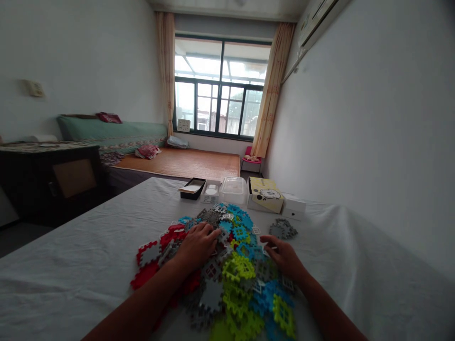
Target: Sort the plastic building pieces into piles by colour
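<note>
A heap of plastic interlocking building tiles with toothed edges (pixel 236 272) covers the middle of the table, in red, grey, lime green, blue and white. My left hand (pixel 199 242) rests palm down on the grey tiles in the upper left of the heap, its fingers slightly bent and reaching right. No tile shows clearly in its grasp. By the heap's right edge is my right hand (pixel 282 255), with thumb and fingers apart and nothing visible between them. Just beyond it lies a small separate pile of grey tiles (pixel 283 229).
Along the far table edge stand a black open box (pixel 192 188), a small white box (pixel 211 191), a clear plastic container (pixel 233 190), a yellow printed box (pixel 265 194) and another white box (pixel 293 207). White cloth (pixel 88 265) covers the table. A bed (pixel 181 162) lies beyond.
</note>
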`<state>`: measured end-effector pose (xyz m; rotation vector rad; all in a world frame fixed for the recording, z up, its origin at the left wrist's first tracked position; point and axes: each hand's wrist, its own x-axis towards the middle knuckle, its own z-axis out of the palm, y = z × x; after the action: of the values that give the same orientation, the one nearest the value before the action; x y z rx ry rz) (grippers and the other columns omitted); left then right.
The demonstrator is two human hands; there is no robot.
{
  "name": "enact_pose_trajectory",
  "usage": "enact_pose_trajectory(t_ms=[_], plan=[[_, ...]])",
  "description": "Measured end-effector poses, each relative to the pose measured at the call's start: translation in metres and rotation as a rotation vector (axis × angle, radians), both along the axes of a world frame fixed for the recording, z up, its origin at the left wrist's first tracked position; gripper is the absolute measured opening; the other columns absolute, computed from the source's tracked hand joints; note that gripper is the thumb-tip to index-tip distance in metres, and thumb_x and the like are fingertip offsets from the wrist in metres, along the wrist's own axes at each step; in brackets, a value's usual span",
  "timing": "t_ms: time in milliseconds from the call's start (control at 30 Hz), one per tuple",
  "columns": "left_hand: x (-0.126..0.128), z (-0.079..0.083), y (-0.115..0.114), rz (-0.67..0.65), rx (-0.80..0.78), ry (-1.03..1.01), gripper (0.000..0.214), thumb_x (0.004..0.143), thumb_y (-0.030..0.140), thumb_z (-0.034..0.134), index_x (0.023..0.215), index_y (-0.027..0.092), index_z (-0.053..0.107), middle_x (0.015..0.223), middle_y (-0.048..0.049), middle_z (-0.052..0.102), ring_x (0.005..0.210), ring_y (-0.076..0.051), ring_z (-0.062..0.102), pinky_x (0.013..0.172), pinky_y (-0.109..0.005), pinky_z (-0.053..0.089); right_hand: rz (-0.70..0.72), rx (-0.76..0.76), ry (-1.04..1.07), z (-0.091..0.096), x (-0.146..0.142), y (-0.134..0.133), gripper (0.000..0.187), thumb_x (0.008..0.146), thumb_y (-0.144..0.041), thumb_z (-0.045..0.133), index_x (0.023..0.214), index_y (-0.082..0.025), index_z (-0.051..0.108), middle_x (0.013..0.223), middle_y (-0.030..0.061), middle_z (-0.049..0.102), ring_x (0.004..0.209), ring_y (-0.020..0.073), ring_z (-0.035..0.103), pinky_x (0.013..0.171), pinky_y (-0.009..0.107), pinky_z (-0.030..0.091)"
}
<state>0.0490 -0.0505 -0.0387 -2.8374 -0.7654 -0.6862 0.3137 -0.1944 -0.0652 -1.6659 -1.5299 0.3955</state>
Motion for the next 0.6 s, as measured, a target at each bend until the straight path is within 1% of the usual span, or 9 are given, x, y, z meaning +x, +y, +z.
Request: enact_pose_trajectory(t_ms=[67,133,200,300,400,467,533,600], plan=[[0.0,0.0,0.001,-0.005,-0.003,0.0,0.029,0.086,0.022,0.047,0.113,0.029,0.056,0.098,-0.0043,0.057,0.102,-0.021,0.047,0.09,-0.036,0.038,-0.029,-0.012,-0.125,-0.005,0.008,-0.002,0.036,0.078,-0.031,0.051,0.11,-0.02,0.062,0.103,0.0084,0.067,0.093,0.0217,0.061,0.084,0.036,0.047],[0.0,-0.001,0.001,-0.001,-0.007,-0.002,0.03,0.086,0.021,0.048,0.114,0.029,0.055,0.098,-0.0043,0.057,0.103,-0.021,0.047,0.091,-0.037,0.037,0.001,-0.042,-0.194,-0.009,0.015,-0.004,0.038,0.076,-0.029,0.053,0.112,-0.021,0.062,0.105,0.0078,0.066,0.099,0.0219,0.058,0.089,0.036,0.044],[0.0,-0.002,0.002,0.0,-0.009,-0.001,0.03,0.086,0.022,0.048,0.115,0.029,0.054,0.098,-0.0043,0.057,0.102,-0.021,0.047,0.091,-0.037,0.037,0.021,-0.058,-0.218,-0.013,0.019,-0.004,0.039,0.076,-0.028,0.053,0.114,-0.021,0.061,0.107,0.0072,0.066,0.103,0.0215,0.057,0.092,0.035,0.042],[-0.001,-0.003,0.003,-0.006,-0.007,0.001,0.029,0.086,0.023,0.048,0.114,0.029,0.054,0.098,-0.004,0.057,0.102,-0.021,0.047,0.091,-0.037,0.037,-0.026,-0.052,-0.236,-0.016,0.023,-0.003,0.037,0.074,-0.028,0.054,0.109,-0.021,0.063,0.107,0.0071,0.065,0.102,0.0223,0.057,0.092,0.036,0.042],[-0.001,-0.004,0.003,-0.001,-0.003,0.001,0.029,0.086,0.023,0.049,0.114,0.029,0.054,0.098,-0.0039,0.057,0.103,-0.021,0.047,0.091,-0.036,0.037,-0.117,-0.048,-0.24,-0.016,0.024,-0.003,0.03,0.074,-0.029,0.053,0.1,-0.021,0.066,0.103,0.0065,0.067,0.099,0.0234,0.059,0.091,0.037,0.043],[-0.001,-0.005,0.003,0.005,0.003,-0.003,0.028,0.086,0.023,0.049,0.113,0.029,0.055,0.098,-0.004,0.056,0.102,-0.021,0.047,0.091,-0.036,0.037,-0.142,-0.065,-0.204,-0.014,0.021,-0.003,0.028,0.076,-0.032,0.051,0.097,-0.022,0.067,0.099,0.0056,0.068,0.093,0.0235,0.061,0.087,0.038,0.045],[-0.001,-0.005,0.003,0.005,0.008,-0.005,0.028,0.085,0.023,0.05,0.112,0.029,0.055,0.099,-0.004,0.056,0.102,-0.021,0.047,0.091,-0.036,0.037,-0.088,-0.084,-0.134,-0.011,0.017,-0.004,0.031,0.078,-0.036,0.051,0.101,-0.023,0.067,0.096,0.005,0.07,0.086,0.0226,0.063,0.083,0.037,0.048],[-0.001,-0.005,0.002,0.003,0.012,-0.007,0.028,0.085,0.023,0.05,0.112,0.029,0.055,0.098,-0.004,0.057,0.102,-0.021,0.047,0.09,-0.036,0.037,-0.039,-0.062,-0.085,-0.008,0.013,-0.004,0.035,0.078,-0.036,0.052,0.107,-0.023,0.065,0.1,0.0057,0.069,0.084,0.0216,0.063,0.08,0.036,0.049]])
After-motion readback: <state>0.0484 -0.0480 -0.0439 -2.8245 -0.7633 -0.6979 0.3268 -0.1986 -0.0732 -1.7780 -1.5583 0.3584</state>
